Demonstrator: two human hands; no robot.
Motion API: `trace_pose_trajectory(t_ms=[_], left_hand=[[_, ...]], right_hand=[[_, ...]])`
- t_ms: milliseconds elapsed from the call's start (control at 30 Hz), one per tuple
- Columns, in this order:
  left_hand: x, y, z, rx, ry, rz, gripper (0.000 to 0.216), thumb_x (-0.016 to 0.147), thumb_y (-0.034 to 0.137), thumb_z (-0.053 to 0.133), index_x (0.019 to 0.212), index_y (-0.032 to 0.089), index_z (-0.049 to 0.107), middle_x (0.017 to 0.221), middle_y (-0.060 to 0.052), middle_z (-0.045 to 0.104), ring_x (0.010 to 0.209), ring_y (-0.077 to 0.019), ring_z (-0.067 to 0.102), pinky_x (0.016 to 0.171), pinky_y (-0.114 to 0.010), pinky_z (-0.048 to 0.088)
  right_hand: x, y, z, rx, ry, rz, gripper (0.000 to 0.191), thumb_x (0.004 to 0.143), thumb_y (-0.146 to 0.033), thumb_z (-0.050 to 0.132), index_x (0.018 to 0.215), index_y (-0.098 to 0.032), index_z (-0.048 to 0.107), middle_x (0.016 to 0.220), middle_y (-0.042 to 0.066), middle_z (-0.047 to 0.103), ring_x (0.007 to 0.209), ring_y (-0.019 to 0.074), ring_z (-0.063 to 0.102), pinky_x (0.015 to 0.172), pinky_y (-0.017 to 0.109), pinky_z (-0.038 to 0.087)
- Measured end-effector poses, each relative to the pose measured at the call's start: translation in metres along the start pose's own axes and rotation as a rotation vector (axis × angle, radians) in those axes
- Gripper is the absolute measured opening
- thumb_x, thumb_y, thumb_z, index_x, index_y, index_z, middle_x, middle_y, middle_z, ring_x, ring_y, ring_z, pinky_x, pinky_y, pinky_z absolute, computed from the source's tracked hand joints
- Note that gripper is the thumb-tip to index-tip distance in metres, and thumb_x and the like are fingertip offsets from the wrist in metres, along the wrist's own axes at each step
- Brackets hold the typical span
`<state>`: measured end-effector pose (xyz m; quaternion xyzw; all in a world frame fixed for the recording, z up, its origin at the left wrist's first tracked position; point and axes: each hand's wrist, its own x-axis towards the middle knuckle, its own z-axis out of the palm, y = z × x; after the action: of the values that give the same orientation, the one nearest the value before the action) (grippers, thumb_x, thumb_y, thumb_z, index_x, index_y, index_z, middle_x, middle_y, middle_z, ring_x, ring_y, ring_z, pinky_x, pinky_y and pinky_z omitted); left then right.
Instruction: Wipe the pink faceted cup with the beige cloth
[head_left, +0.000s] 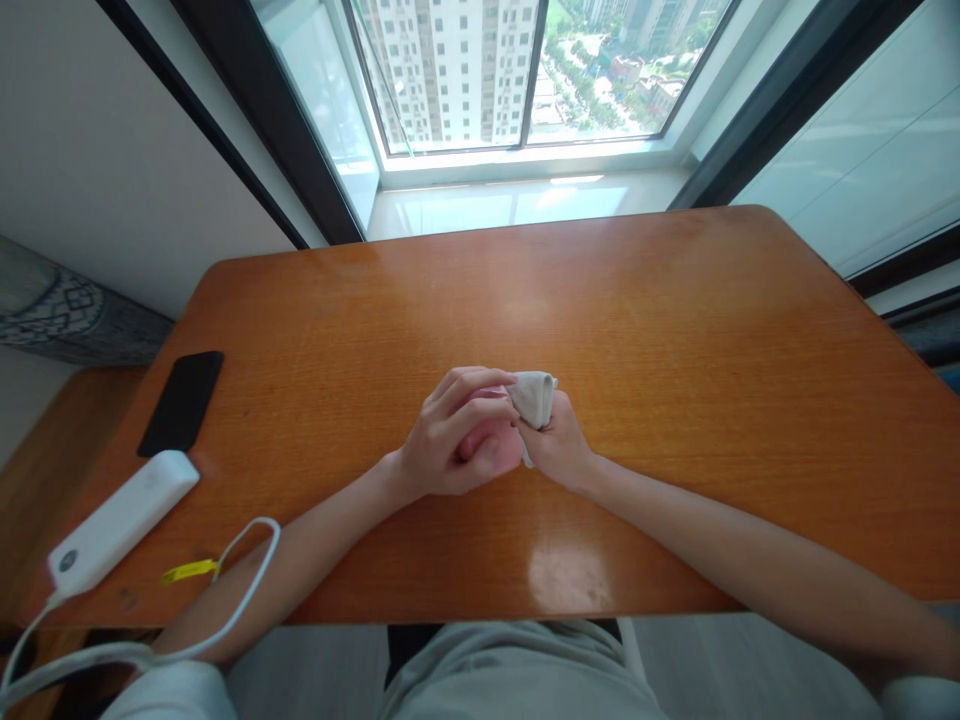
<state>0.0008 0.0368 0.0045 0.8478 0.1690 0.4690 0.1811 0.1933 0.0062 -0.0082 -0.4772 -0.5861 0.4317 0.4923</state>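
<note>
My left hand (pixel 459 432) has its fingers wrapped round a pink object (pixel 511 452), which looks smooth and slightly see-through. Much of it is hidden by the fingers, so its exact kind does not show. Right beside it, my right hand (pixel 561 442) is closed on a folded off-white cloth (pixel 533 398). The cloth bunches up above the right thumb and touches the pink object's right side; a small end of it hangs below. Both hands are together over the front middle of the table.
The brown wooden table (pixel 660 320) has rounded far corners. On its left lie a black phone (pixel 182 403) and a white power strip (pixel 124 520). A white cable (pixel 255 590) with a yellow tag (pixel 189 571) passes by my left forearm. Beyond the table is a window (pixel 525 70).
</note>
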Motion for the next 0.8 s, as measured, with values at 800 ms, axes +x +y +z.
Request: trace_pose_trajectory(t_ms=[800], left_hand=[[0.013,-0.005,-0.005,-0.563,0.008,-0.912,0.036,0.106,0.044,0.053,0.098,0.019,0.078,0.102,-0.005,0.080,0.093,-0.0225,0.070,0.089,-0.035,0.052]], right_hand=[[-0.002,-0.003,0.001,0.034,-0.046,0.010,0.031,0.082,-0.039,0.081,0.067,-0.022,0.061,0.066,-0.002,0.059,0.062,0.0143,0.052,0.059,0.028,0.047]])
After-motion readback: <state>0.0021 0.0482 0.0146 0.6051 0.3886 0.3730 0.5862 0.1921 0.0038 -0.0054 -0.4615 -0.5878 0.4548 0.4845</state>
